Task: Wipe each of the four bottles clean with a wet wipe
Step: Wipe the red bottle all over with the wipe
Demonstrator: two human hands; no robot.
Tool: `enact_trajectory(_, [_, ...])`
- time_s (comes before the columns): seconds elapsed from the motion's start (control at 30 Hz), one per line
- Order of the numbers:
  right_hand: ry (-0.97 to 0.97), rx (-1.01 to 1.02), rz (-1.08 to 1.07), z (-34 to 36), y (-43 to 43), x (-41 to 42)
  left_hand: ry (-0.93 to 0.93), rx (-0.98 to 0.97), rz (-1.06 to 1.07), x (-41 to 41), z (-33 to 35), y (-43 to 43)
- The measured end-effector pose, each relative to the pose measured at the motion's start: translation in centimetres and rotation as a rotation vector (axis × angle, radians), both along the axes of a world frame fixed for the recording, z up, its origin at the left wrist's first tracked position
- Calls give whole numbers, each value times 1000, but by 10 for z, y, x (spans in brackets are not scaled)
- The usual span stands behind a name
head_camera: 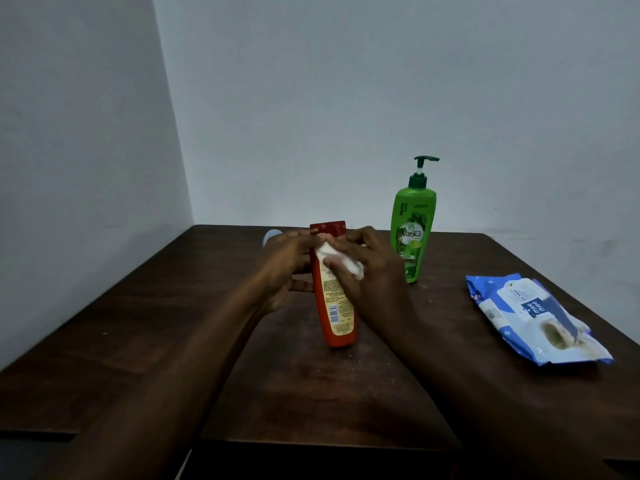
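A red bottle (335, 306) with a cream label stands tilted on the dark wooden table (173, 341), cap end down. My left hand (291, 268) grips its upper part from the left. My right hand (367, 268) holds a crumpled white wet wipe (341, 259) against the bottle's upper front. A green pump bottle (412, 230) stands upright behind my right hand. A pale blue bottle top (272, 234) peeks out behind my left hand; the rest of it is hidden.
A blue and white pack of wet wipes (533, 317) lies on the right side of the table. Grey walls meet in a corner behind the table. The table's near edge runs along the bottom of the view.
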State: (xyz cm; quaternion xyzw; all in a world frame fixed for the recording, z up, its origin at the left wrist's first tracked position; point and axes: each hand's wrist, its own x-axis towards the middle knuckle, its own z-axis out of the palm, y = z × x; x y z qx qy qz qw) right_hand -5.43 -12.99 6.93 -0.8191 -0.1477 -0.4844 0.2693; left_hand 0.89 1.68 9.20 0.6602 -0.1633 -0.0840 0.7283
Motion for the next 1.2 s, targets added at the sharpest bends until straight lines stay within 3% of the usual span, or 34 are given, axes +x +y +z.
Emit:
enact_trajectory(0.2, [173, -381, 61, -42, -7, -21, 10, -16, 24, 1, 1, 2])
enact_trajectory(0.3, [341, -455, 93, -54, -16, -30, -30, 1, 46, 4, 2, 0])
enact_trajectory(0.43, [524, -247, 67, -53, -27, -28, -58, 0, 34, 7, 4, -2])
enact_trajectory(0.6, [649, 370, 89, -48, -26, -15, -70, -15, 14, 17, 5, 1])
enact_trajectory(0.77, [698, 610, 157, -46, -25, 16, -89, -15, 2, 32, -1, 3])
enact_trajectory(0.9, [748, 694, 209, -50, -18, 43, -85, -21, -5, 46, -3, 3])
enact_trajectory(1.2, [683, 691, 103, -59, -9, 89, -112, 1, 23, 91, -10, -5])
